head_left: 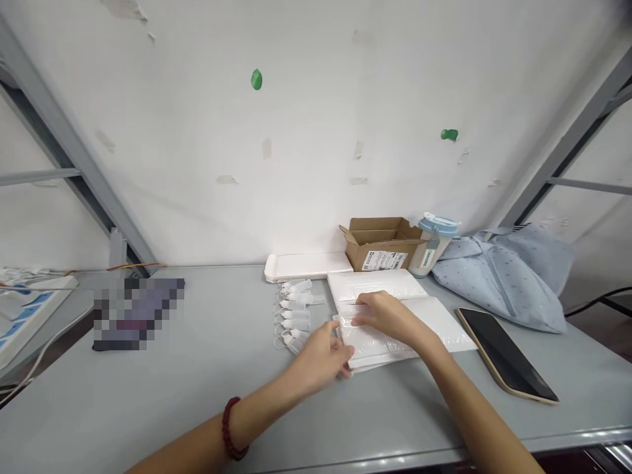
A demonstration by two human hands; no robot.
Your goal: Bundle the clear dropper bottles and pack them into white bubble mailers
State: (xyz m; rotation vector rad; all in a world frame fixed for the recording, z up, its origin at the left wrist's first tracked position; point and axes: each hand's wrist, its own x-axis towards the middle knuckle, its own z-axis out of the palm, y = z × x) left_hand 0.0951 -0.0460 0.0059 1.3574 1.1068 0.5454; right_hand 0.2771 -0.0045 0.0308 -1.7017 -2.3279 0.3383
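White padded envelopes (429,322) lie stacked on the grey table, their shiny plastic wrinkled near the left end. At the left edge of the upper envelope, my left hand (320,355) grips with the thumb over the top and fingers at the side, partly hidden. My right hand (385,317) is closed over the same envelope, fingertips curled at its upper left part; whether anything small is between them is hidden. Just left of the stack, several small white-and-clear plastic pieces with thin loops (296,306) lie in a column.
Behind the stack are an open cardboard box (378,253), a white cup with a blue lid (434,243) and a flat white packet (309,265). A light blue bag (498,283) and a phone (508,355) lie right. A power strip (32,309) sits far left, near a blurred item (141,316).
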